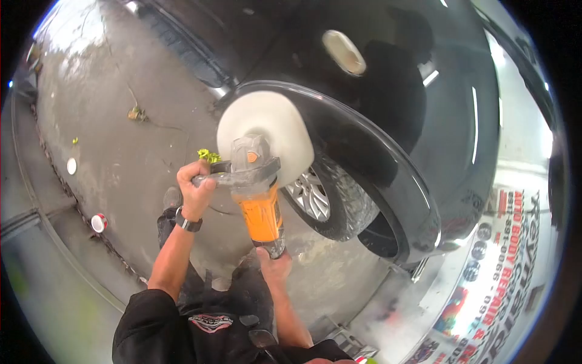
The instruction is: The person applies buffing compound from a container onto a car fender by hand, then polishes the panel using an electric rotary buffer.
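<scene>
An orange and grey power polisher is held between my two hands, with its round white pad against or just over the black car's wheel arch edge. My left hand is closed around the grey side handle near the polisher's head. Lower down, my right hand grips the rear end of the body. Below and right of the pad is the car's wheel, with silver spokes. The contact between pad and panel is hidden under the pad.
Above and right spreads the black car body, with an oval side lamp. A yellow-green object lies beyond my left hand. On the concrete floor are a cord, a tape roll and a white disc. A printed banner stands at right.
</scene>
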`<state>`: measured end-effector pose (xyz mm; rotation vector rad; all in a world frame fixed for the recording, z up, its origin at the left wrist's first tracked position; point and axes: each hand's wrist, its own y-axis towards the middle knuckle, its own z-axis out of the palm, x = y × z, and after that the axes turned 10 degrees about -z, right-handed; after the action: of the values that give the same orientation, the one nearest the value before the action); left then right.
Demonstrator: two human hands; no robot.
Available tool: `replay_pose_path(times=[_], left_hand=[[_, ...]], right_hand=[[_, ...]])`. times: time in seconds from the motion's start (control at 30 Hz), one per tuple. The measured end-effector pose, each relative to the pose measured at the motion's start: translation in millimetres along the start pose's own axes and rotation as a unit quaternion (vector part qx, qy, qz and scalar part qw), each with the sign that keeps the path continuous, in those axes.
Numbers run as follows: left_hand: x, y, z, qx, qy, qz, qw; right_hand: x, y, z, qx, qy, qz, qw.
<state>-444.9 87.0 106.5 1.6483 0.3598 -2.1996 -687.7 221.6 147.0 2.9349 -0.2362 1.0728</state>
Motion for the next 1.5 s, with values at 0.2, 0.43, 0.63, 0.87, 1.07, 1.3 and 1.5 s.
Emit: replay_pose_path(times=[0.2, 0.43, 0.63, 0.87, 1.07, 1.3, 1.5], left_hand=[[-69, -54, 73, 0.049, 0.051, 0.111, 0.991], [-147, -123, 187, 0.178, 0.123, 0.246, 0.945], [-199, -197, 306, 0.344, 0.212, 0.295, 0.866], [-194, -232, 356, 0.388, 0.203, 0.304, 0.846], [-205, -162, 270, 0.347, 0.203, 0.281, 0.872], [-181, -82, 135, 0.127, 0.266, 0.185, 0.937], [-199, -95, 168, 0.208, 0.249, 0.260, 0.909]], right_hand=[[-45, -28, -71, 0.011, 0.175, 0.032, 0.984], [-100, -65, -141, -0.076, 0.419, 0.046, 0.904], [-135, -106, -177, -0.197, 0.515, 0.099, 0.828], [-158, -133, -175, -0.188, 0.521, 0.099, 0.827], [-93, -110, -158, -0.188, 0.503, 0.109, 0.837], [-40, -51, -106, 0.010, 0.271, 0.073, 0.960], [-48, -66, -86, -0.010, 0.317, 0.092, 0.944]])
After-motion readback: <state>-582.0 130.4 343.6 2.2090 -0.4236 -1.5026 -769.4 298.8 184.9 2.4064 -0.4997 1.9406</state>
